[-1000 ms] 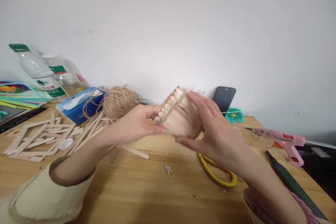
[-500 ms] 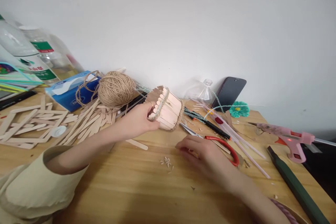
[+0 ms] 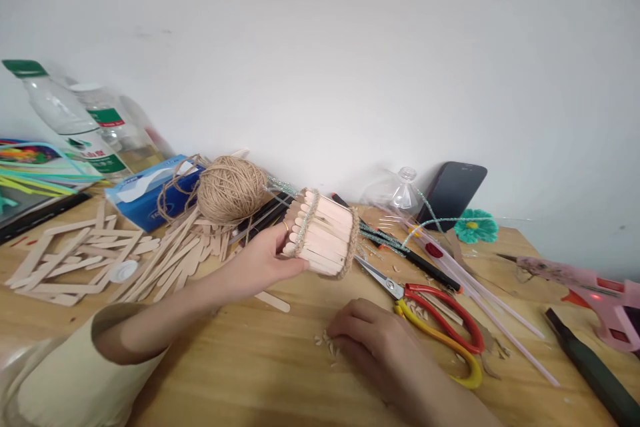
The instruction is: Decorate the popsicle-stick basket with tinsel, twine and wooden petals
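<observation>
My left hand [image 3: 263, 259] is closed round the rim of a small cup of ice-lolly sticks [image 3: 325, 233], bound with twine and a glittery band, and holds it on its side above the wooden table [image 3: 250, 373]. My right hand [image 3: 373, 340] lies on the table below the cup, fingers curled down onto a scatter of small wood chips [image 3: 325, 341]. Whether it holds anything is hidden. Red and yellow scissors [image 3: 435, 317] lie just right of it.
A ball of twine [image 3: 231, 190], loose sticks [image 3: 165, 253], a tissue pack [image 3: 145, 197] and bottles [image 3: 75, 127] are at the left. A phone [image 3: 453, 195], a cut bottle top [image 3: 400, 192], a teal flower [image 3: 475, 225], a pink glue gun [image 3: 595, 290] and a dark tool [image 3: 590, 367] are at the right.
My right hand has let go of the stick cup and dropped to the table, then slid left onto the wood chips. My left hand keeps the cup.
</observation>
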A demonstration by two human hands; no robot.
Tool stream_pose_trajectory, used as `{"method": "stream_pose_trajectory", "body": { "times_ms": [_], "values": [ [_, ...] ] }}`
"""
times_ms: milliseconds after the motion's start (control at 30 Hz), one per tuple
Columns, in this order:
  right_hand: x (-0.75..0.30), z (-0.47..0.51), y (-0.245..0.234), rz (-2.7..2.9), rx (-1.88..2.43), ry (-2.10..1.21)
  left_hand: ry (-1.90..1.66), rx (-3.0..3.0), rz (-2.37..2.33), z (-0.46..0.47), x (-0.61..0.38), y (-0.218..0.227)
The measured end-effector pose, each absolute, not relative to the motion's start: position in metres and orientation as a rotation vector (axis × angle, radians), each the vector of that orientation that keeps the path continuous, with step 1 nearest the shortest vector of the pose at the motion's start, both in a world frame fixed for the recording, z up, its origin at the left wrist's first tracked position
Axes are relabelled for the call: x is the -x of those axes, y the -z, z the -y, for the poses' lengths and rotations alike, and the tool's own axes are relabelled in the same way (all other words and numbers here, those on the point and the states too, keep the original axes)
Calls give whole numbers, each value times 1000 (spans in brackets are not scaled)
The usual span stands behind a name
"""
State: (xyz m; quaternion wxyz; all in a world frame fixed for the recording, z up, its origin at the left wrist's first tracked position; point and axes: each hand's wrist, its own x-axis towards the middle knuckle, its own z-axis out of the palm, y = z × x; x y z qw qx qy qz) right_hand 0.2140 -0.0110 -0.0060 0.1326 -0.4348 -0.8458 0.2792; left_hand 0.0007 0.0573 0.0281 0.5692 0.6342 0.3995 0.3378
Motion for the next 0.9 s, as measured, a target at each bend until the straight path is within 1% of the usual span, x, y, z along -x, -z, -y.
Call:
{"method": "stream_pose_trajectory", "body": {
  "times_ms": [100, 233, 333, 433, 533, 633, 700, 800, 900],
  "values": [
    [-214, 12, 6, 2435, 1245, -782, -821, -1429, -902, -57, 1, -29],
    [-218, 17, -6, 2447, 1236, -704, -854, -1376, -935, -52, 3, -32],
    [-229, 23, -15, 2441, 1245, -605, -864, -1409, -957, -46, 5, -32],
    [-248, 27, -17, 2353, 1351, -443, -861, -1454, -935, -43, 9, -29],
    [-277, 29, -17, 2124, 1599, -245, -838, -1422, -912, -42, 14, -25],
    [-313, 34, -24, 1675, 2165, -52, -791, -1404, -878, -45, 17, -17],
    [-339, 40, -30, 1445, 2398, 49, -744, -1426, -850, -46, 17, -11],
    [-379, 50, -35, 1230, 2558, 169, -694, -1458, -797, -49, 12, -5],
    [-420, 51, -30, 1142, 2581, 206, -629, -1517, -699, -52, 1, -6]
  ]
}}
